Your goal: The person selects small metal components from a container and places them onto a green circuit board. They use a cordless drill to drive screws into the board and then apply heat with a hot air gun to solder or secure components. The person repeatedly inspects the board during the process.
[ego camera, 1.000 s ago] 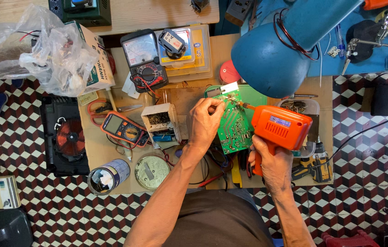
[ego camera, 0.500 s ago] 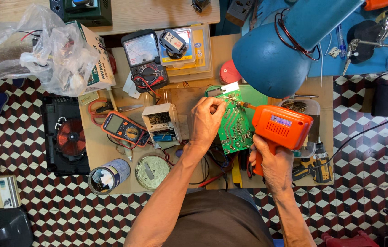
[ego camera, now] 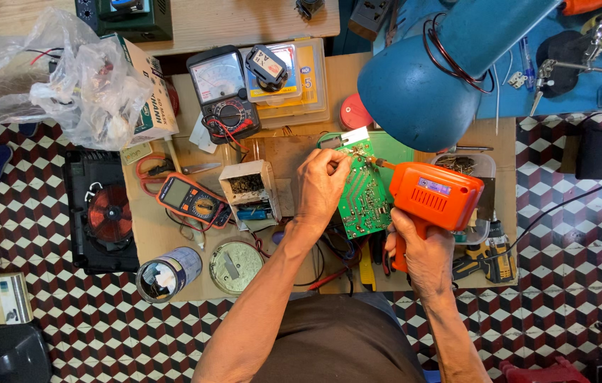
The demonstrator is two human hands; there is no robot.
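Your left hand rests on the upper left part of the green circuit board, fingers curled and pinching near its top edge, holding the board tilted above the middle of the wooden workbench. Your right hand is clenched around the grip of the orange soldering gun, whose thin tip points left and meets the board near its top, just beside your left fingertips. The blue lamp hangs over the board's upper right. To the left of your left hand stands a small open box of parts, and beyond it lies an orange digital meter. A larger black dial meter lies further up the bench. Near your left forearm sit a round tin and an open can.
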